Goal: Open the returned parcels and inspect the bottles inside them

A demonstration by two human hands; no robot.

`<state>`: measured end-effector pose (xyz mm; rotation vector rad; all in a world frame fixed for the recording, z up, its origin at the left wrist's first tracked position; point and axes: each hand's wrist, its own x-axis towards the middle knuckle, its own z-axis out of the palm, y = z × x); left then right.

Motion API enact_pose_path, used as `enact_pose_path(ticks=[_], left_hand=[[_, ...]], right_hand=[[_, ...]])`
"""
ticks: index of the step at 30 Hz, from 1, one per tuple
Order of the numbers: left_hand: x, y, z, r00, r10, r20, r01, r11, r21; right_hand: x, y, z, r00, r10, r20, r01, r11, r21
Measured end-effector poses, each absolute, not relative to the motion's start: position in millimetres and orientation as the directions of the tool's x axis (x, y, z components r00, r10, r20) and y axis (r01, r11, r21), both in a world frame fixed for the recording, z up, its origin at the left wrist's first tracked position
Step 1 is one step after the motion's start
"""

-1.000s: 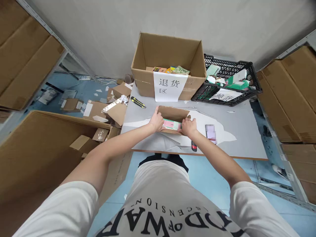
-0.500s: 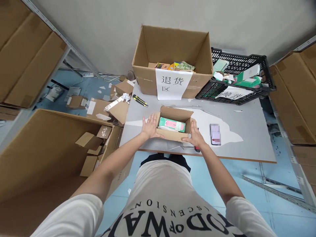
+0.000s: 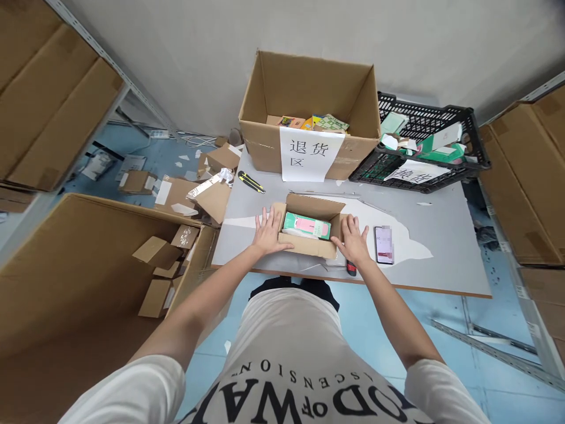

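Note:
An opened small cardboard box [image 3: 308, 246] stands on the table in front of me, its flaps folded outward. Inside it lies a green and pink package [image 3: 307, 225]. My left hand [image 3: 267, 232] rests against the box's left end, fingers spread and thumb along the near flap. At the opposite end my right hand [image 3: 354, 240] touches the right flap, its fingers apart. Close under the right hand is a red and black tool [image 3: 351, 268], partly hidden. A phone [image 3: 384, 245] lies to the right of that hand.
A large carton [image 3: 260, 144] with a paper sign stands at the back, next to a black crate [image 3: 481, 147] of packages. A yellow-black box cutter [image 3: 251, 182] lies at left. Left of the grey table [image 3: 445, 235] is a big open carton [image 3: 88, 253] holding small boxes.
My right hand has loosened from the box's right end, its fingers now spread over the flap. The left hand stays at the left end. The view has shifted slightly.

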<state>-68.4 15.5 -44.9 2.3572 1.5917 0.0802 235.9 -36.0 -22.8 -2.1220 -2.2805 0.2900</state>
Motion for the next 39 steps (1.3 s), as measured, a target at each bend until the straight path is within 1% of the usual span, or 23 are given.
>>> enact_pose_path(ticks=[2, 3, 4, 6, 9, 11, 13, 15, 17, 21, 27, 31, 35, 37, 39], left_hand=[[-70.1, 11.8, -38.3, 0.411, 0.908, -0.075, 0.886, -0.379, 0.268], [-70.5, 10.0, -34.9, 0.423, 0.904, -0.052, 0.879, -0.396, 0.265], [-70.7, 8.3, -31.6, 0.436, 0.899, -0.029, 0.872, -0.414, 0.262], [-70.4, 5.5, -25.3, 0.469, 0.883, 0.012, 0.851, -0.456, 0.261], [-69.0, 2.8, -18.2, 0.565, 0.825, 0.029, 0.786, -0.548, 0.286], [-67.7, 1.5, -16.4, 0.644, 0.765, 0.010, 0.725, -0.614, 0.313], [-66.0, 0.2, -17.8, 0.696, 0.718, -0.018, 0.684, -0.654, 0.324], [-64.1, -1.3, -22.3, 0.704, 0.709, -0.052, 0.687, -0.660, 0.303], [-62.0, -3.3, -28.5, 0.686, 0.723, -0.083, 0.714, -0.648, 0.266], [-59.5, -7.9, -38.6, 0.663, 0.741, -0.102, 0.740, -0.630, 0.234], [-59.9, -7.5, -39.2, 0.678, 0.729, -0.097, 0.728, -0.646, 0.228], [-59.3, -4.9, -40.9, 0.679, 0.729, -0.087, 0.727, -0.652, 0.218], [-60.0, -6.0, -39.9, 0.684, 0.724, -0.092, 0.725, -0.660, 0.200], [-61.4, -7.0, -34.4, 0.695, 0.712, -0.101, 0.715, -0.668, 0.206], [-62.4, -7.7, -26.3, 0.706, 0.698, -0.120, 0.703, -0.671, 0.234]], right_hand=[[225.5, -25.0, -4.1, -0.158, 0.986, -0.049, 0.982, 0.152, -0.112], [219.1, -17.7, 3.7, -0.219, 0.975, -0.050, 0.970, 0.212, -0.117], [211.9, -9.4, 9.9, -0.273, 0.959, -0.076, 0.956, 0.262, -0.133], [194.7, 8.8, 17.2, -0.343, 0.923, -0.174, 0.934, 0.315, -0.170], [160.6, 36.1, 15.5, -0.383, 0.872, -0.306, 0.922, 0.338, -0.191], [133.7, 51.5, 7.9, -0.409, 0.838, -0.362, 0.911, 0.350, -0.219], [107.8, 62.7, -3.1, -0.403, 0.825, -0.396, 0.913, 0.333, -0.236], [87.8, 69.1, -15.6, -0.372, 0.832, -0.413, 0.926, 0.302, -0.225], [76.5, 71.0, -27.6, -0.331, 0.840, -0.430, 0.942, 0.269, -0.201], [73.8, 68.0, -43.8, -0.294, 0.838, -0.461, 0.955, 0.244, -0.167], [77.5, 66.8, -44.6, -0.313, 0.832, -0.459, 0.950, 0.281, -0.138], [91.3, 69.7, -31.4, -0.386, 0.810, -0.442, 0.922, 0.353, -0.159], [115.7, 70.7, -10.7, -0.531, 0.764, -0.367, 0.847, 0.494, -0.197], [129.2, 69.1, -1.1, -0.565, 0.757, -0.329, 0.825, 0.521, -0.219], [143.6, 64.8, 5.1, -0.574, 0.771, -0.275, 0.817, 0.516, -0.260]])
